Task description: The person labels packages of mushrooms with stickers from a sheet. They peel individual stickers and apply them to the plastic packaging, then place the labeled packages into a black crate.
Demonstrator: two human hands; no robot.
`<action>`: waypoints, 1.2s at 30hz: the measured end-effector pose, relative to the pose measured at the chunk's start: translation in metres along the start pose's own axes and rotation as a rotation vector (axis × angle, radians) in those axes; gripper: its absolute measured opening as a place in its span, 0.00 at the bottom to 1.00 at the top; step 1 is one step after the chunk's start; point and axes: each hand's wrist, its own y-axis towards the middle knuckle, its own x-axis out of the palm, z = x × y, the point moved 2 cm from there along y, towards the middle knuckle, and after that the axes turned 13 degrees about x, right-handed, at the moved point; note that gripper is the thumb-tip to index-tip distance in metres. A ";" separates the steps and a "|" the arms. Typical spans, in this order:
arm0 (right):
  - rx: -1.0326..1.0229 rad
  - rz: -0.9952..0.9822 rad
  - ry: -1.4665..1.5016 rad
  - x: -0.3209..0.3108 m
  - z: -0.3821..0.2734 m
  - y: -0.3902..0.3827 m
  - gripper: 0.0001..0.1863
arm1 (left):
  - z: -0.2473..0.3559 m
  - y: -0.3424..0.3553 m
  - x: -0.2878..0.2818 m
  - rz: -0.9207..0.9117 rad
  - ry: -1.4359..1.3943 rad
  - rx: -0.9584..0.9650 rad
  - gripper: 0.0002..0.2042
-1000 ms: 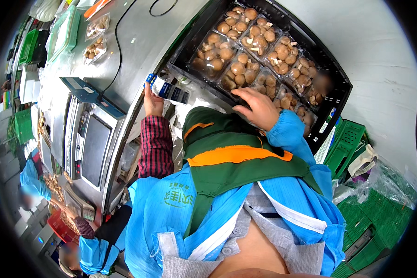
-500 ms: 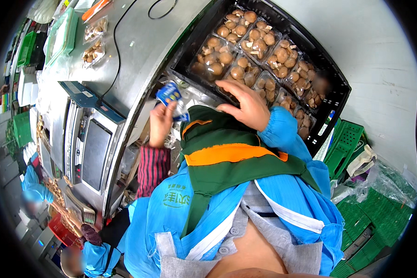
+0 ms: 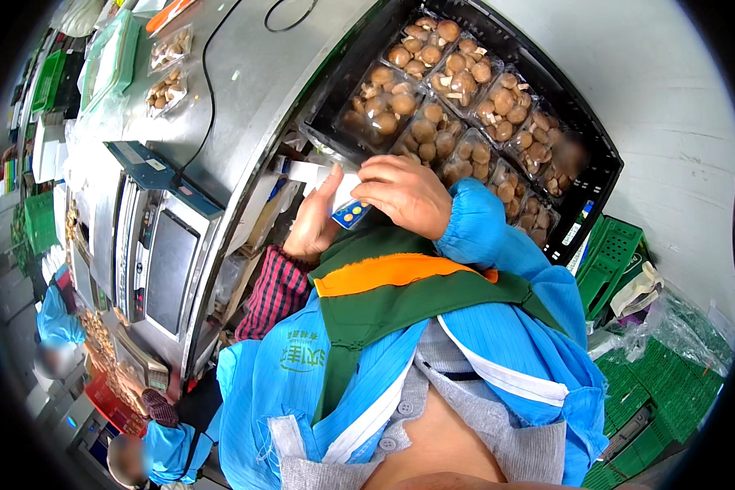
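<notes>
A small strip of blue-and-white printed labels point(image 3: 351, 214) is held between my two hands, its white back partly turned up and a loose white end trailing left. Thumb and fingers of my left hand point(image 3: 314, 219) are closed on its left side. My right hand point(image 3: 408, 194), fingers bent and together, pinches its right part; the fingertips partly cover it. Just beyond my hands stands a black crate point(image 3: 584, 131) filled with clear-wrapped packs of brown mushrooms point(image 3: 502, 104). My right hand overlaps the crate's near edge in the picture.
To the left, a steel table point(image 3: 257, 77) carries a weighing scale point(image 3: 171, 261), a black cable and two small mushroom bags point(image 3: 167, 90). Green crates point(image 3: 608, 253) and clear plastic film point(image 3: 686, 327) lie at the right. Co-workers in blue point(image 3: 175, 449) are at lower left.
My right hand has moved left and down from beside the crate and closed on the label strip. My left hand has shifted right, and the strip has turned to show white.
</notes>
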 end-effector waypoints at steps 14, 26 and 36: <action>1.056 0.250 0.920 0.008 0.133 0.040 0.08 | 0.028 -0.017 -0.013 0.017 -0.113 -0.067 0.29; 0.751 0.380 -0.287 0.030 0.155 0.056 0.20 | 0.038 -0.032 -0.009 -0.272 0.638 0.037 0.22; 0.123 -0.284 0.228 0.017 0.021 0.036 0.17 | 0.032 0.015 -0.006 0.061 0.454 0.394 0.20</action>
